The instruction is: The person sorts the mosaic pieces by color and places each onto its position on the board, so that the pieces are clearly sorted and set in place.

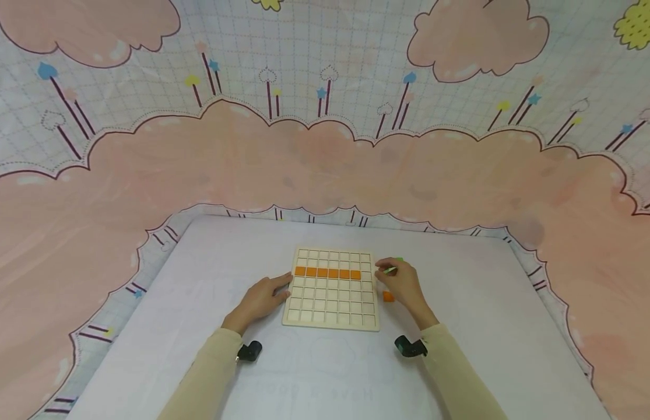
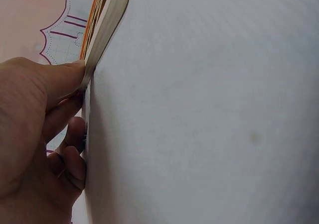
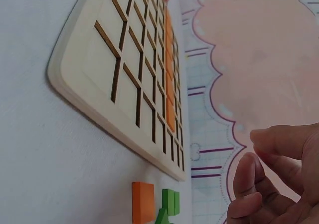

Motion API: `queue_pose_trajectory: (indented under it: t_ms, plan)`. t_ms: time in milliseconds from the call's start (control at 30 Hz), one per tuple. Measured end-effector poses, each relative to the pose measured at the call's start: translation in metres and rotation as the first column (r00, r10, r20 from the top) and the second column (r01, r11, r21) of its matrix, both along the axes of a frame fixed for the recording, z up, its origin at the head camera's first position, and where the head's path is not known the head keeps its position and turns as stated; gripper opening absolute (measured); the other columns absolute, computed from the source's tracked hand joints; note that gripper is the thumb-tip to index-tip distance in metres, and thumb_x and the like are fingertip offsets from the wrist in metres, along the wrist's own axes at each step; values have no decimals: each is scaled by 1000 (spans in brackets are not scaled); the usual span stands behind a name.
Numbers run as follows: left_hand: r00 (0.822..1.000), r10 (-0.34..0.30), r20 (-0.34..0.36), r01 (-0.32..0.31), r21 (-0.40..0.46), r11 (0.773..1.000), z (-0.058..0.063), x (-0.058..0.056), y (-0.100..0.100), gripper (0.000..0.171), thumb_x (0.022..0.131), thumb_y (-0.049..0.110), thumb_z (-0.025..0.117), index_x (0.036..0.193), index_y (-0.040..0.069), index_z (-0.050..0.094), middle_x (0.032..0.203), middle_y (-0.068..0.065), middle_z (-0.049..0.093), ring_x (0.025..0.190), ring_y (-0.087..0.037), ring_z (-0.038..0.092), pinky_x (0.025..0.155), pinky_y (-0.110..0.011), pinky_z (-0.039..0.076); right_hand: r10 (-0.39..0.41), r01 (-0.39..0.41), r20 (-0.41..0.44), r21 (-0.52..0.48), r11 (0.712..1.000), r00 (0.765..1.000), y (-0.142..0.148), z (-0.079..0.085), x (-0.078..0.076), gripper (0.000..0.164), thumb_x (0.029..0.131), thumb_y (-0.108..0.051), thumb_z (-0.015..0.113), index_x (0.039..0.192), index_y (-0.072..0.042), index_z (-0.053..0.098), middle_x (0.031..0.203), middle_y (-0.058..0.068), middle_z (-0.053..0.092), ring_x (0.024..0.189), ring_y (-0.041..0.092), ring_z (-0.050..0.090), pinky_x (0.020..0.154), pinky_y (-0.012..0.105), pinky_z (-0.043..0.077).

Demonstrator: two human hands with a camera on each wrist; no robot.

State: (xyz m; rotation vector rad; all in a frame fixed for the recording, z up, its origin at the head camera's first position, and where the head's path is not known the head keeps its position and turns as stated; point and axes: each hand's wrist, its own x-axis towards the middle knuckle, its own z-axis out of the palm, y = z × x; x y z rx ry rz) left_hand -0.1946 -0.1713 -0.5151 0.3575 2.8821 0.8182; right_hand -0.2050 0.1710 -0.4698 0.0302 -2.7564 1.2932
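Observation:
A pale wooden grid board (image 1: 330,300) lies flat on the table, with several orange square tiles (image 1: 328,273) set side by side along one row. My left hand (image 1: 262,298) rests at the board's left edge; in the left wrist view its fingertips (image 2: 76,73) touch the rim. Over the table beside the board's right edge is my right hand (image 1: 400,282). Its thumb and fingers (image 3: 273,142) are bent loosely, and nothing shows between them in the right wrist view. Below it lie green pieces (image 3: 169,200) and a loose orange tile (image 1: 389,296).
A white cloth covers the table (image 1: 325,373). Behind and around it hangs a pink-and-white printed curtain (image 1: 325,157). Each wrist carries a small black camera, the left one (image 1: 249,351) and the right one (image 1: 410,346), both low over the table.

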Motion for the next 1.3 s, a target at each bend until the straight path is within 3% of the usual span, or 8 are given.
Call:
queue_pose_trajectory:
  t_ms: [300, 800, 1300]
  plan:
    - [1000, 11, 20, -11, 1, 1000, -1, -1, -1, 52, 97, 29, 62, 146, 19, 48, 152, 1, 47, 134, -37, 49, 109, -54, 41, -41, 42, 47, -19, 999, 998, 15, -11, 8, 24, 88, -12, 70, 112, -5, 71, 103, 13, 69, 84, 22, 63, 64, 22, 50]
    - [1000, 1, 12, -1, -1, 1000, 0, -1, -1, 52, 97, 29, 62, 146, 18, 48, 152, 1, 48, 128, -35, 54, 105, -52, 45, -55, 58, 89, -27, 998, 994, 33, -27, 21, 25, 88, -11, 71, 112, -3, 72, 105, 16, 70, 88, 24, 66, 63, 22, 51]
    - [1000, 0, 16, 0, 9, 1000, 2, 1, 0, 51, 97, 28, 62, 146, 17, 48, 152, 1, 48, 128, -36, 54, 105, -52, 45, 5, -8, 184, 16, 1000, 983, 42, -34, 23, 23, 90, -10, 67, 112, -4, 72, 102, 11, 70, 87, 19, 65, 69, 25, 52]
